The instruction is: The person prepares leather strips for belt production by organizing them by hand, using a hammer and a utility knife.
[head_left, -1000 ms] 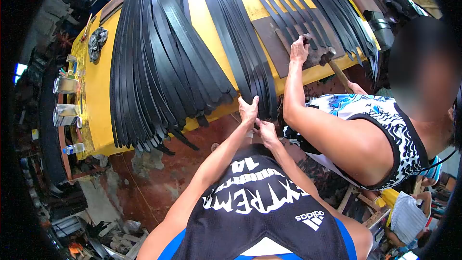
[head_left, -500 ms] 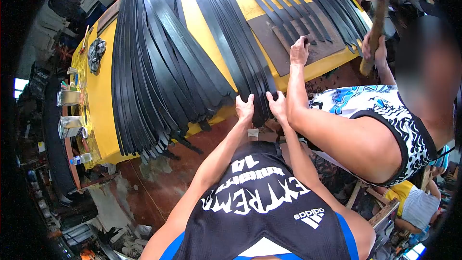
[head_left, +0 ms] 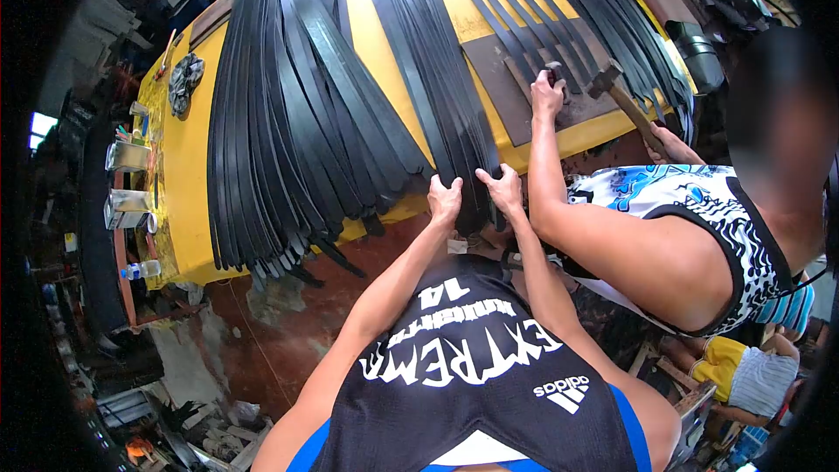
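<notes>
My left hand (head_left: pixel 446 197) and right hand (head_left: pixel 505 188) sit side by side at the near edge of the desk (head_left: pixel 188 166), both on the hanging ends of one bundle of black strips (head_left: pixel 454 122). The right hand's fingers curl over the ends and clasp them. The left lies against them with fingers raised, and I cannot tell whether it pinches or only presses. In the head view, the only one I have, the strips run the length of the yellow desk in fanned sheaves and droop over its edge, so I judge them long, flat and limp, like rubber or leather. One alone should be light, a whole sheaf weighty. Their sheen suggests they will slide over one another easily. I would take them by the free ends at the edge, flat between thumb and fingers, a few at a time, since a grip farther up would drag the neighbours along. Just right of my hands, a co-worker's hand (head_left: pixel 546 92) steadies something small on a dark plate (head_left: pixel 498 87), with a hammer (head_left: pixel 612 87) beside it. At the far left of the desk stand tins (head_left: pixel 127 156), a bottle (head_left: pixel 140 269) and a rag (head_left: pixel 183 83), well apart from my bundle.
</notes>
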The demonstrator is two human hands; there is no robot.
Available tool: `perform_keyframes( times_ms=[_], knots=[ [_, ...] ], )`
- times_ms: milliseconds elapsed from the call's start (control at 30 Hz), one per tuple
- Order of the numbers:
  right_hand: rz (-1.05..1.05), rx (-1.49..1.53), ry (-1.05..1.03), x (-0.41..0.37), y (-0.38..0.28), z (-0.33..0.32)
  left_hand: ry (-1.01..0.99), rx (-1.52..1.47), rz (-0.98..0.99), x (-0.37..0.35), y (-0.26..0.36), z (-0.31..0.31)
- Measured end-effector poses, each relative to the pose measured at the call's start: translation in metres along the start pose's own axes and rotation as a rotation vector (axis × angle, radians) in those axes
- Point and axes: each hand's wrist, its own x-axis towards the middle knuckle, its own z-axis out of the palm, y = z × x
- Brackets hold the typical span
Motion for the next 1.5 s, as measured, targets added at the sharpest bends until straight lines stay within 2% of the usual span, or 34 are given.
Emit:
perform_keyframes(
  times_ms=[100,133,233,333,367,433,467,533,633,700,767,800,900,933,1100,1200,1300,1367,1500],
  knots=[
    [0.006,-0.011,-0.054,-0.008,-0.02,-0.013,-0.093,0.173,0.029,0.01,-0.005,-0.012],
    [-0.018,-0.042,-0.009,-0.01,-0.021,-0.013,-0.141,0.282,0.054,0.014,-0.009,-0.014],
    [-0.012,-0.138,0.075,-0.015,-0.029,-0.017,-0.202,0.356,0.081,0.02,-0.015,-0.02],
    [-0.074,-0.16,0.197,-0.015,-0.035,-0.022,-0.142,0.331,0.128,0.015,-0.018,-0.018],
    [-0.049,-0.03,0.152,-0.014,-0.035,-0.027,-0.139,0.329,0.123,0.014,-0.018,-0.018],
    [0.007,-0.006,0.128,-0.02,-0.042,-0.03,-0.13,0.46,0.162,0.006,-0.015,-0.026],
    [0.006,-0.009,0.127,-0.02,-0.039,-0.027,-0.13,0.457,0.162,0.003,-0.013,-0.03],
    [-0.04,-0.137,0.12,-0.016,-0.023,-0.015,-0.145,0.63,0.304,-0.003,-0.005,-0.04],
    [-0.08,-0.169,0.061,-0.016,-0.013,0.0,-0.057,0.654,0.393,-0.009,0.008,-0.045],
    [-0.097,-0.157,0.132,-0.02,-0.013,0.003,-0.1,0.619,0.347,-0.006,0.01,-0.039],
    [-0.122,-0.115,0.161,-0.023,-0.017,0.001,0.124,0.298,0.586,0.002,-0.002,-0.024],
    [-0.125,-0.122,0.16,-0.023,-0.019,0.001,0.01,0.307,0.447,0.004,0.002,-0.022],
    [-0.063,-0.03,0.15,-0.024,-0.017,0.001,0.099,0.274,0.344,0.001,0.012,-0.002],
    [-0.046,0.007,0.107,-0.02,-0.013,0.002,0.068,0.283,0.27,0.002,0.018,0.002],
    [-0.069,0.184,0.026,-0.01,-0.003,0.007,0.121,0.23,0.216,0.001,0.027,0.014],
    [-0.096,0.167,0.046,-0.019,-0.015,0.002,0.15,0.261,0.182,0.005,0.028,0.015],
    [-0.052,0.275,-0.067,-0.011,-0.009,-0.003,0.088,0.141,0.154,0.007,0.036,0.013],
    [-0.061,0.285,-0.109,-0.01,-0.008,-0.005,0.018,0.058,-0.043,0.0,0.052,0.011],
    [-0.094,0.272,-0.098,-0.005,-0.006,-0.006,0.038,0.062,-0.021,0.003,0.054,0.016]
  ],
)
